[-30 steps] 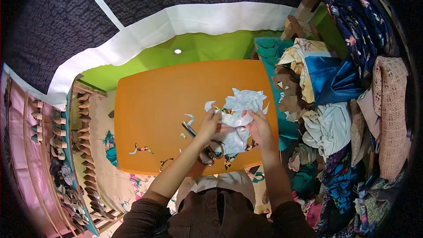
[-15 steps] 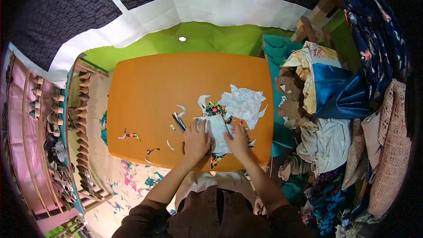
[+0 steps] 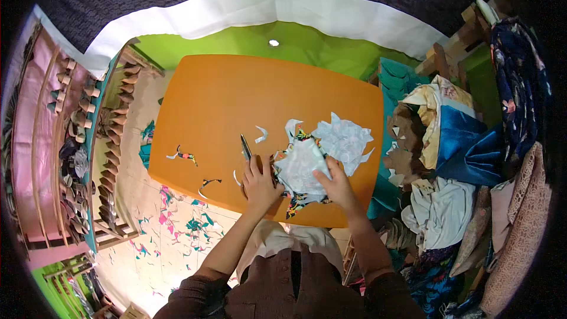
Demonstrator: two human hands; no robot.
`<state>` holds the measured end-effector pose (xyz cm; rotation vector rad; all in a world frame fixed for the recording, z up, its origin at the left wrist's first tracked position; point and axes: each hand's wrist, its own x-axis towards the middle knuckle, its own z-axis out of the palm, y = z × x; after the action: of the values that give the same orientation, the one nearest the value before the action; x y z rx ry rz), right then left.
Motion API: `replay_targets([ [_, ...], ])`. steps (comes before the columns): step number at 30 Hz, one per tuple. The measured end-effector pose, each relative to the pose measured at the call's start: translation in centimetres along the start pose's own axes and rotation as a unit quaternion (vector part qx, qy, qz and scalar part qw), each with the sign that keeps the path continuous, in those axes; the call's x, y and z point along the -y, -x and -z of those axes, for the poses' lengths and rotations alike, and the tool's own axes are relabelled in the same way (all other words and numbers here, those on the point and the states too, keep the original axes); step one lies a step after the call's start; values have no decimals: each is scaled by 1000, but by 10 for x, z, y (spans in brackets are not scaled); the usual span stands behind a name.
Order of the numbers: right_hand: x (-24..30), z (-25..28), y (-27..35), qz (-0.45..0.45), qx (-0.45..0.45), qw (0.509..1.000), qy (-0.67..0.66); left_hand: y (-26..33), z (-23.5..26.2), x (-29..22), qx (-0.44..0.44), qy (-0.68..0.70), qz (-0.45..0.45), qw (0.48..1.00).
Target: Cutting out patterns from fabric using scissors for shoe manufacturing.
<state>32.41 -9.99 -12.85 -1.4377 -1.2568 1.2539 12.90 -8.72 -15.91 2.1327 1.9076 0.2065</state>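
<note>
Before us stands a table [image 3: 236, 100], with a cloth [image 3: 298, 168] on its near right part, between our left hand [image 3: 260, 184] and right hand [image 3: 339, 186]. Scissors [image 3: 245, 146] point away from us, just beyond our left fingers. A pile of cut pieces [image 3: 344, 139] lies behind the cloth, to its right; a scrap [image 3: 184, 155] lies far left. Left of the table, shoes [image 3: 112, 156] line a rack [image 3: 90, 201]; offcuts [image 3: 199, 224] litter the floor [image 3: 171, 272] between. Fabrics [image 3: 440, 215] are heaped at our right.

Dark brown top [image 3: 263, 298] with front placket, brown sleeves [image 3: 196, 296], cream lower garment [image 3: 319, 240]
</note>
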Motion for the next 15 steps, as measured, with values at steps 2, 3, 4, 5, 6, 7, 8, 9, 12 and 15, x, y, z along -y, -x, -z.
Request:
replay_targets([
  [2, 20, 5, -4, -33, 18, 998, -47, -2, -4, 10, -25, -5, 1, 1000],
  [3, 34, 6, -5, -22, -1, 995, -99, -2, -5, 16, -47, -11, -1, 999],
  [4, 42, 6, -8, -12, -20, 988, -151, -3, -6, 24, -49, -12, 1, 999],
  [5, 34, 13, -13, 20, -24, 997, -77, -5, -7, 31, -38, -16, 6, 999],
  [6, 41, 15, -18, 20, -23, 997, -77, -6, -6, 36, -25, -20, 11, 999],
  [7, 51, 18, -23, 7, -38, 989, -145, -7, 1, 35, -13, -15, 15, 1000],
  [8, 60, 20, -30, -6, -53, 976, -212, -7, 2, 37, -12, -14, 14, 1000],
  [9, 69, 20, -37, -4, -55, 976, -212, -7, 6, 39, -7, -17, 11, 1000],
  [12, 79, 13, -65, 2, -86, 974, -209, -9, 9, 44, 2, -7, -1, 1000],
  [15, 60, -3, -96, 12, -66, 980, -188, -16, 12, 48, 2, 65, -20, 998],
])
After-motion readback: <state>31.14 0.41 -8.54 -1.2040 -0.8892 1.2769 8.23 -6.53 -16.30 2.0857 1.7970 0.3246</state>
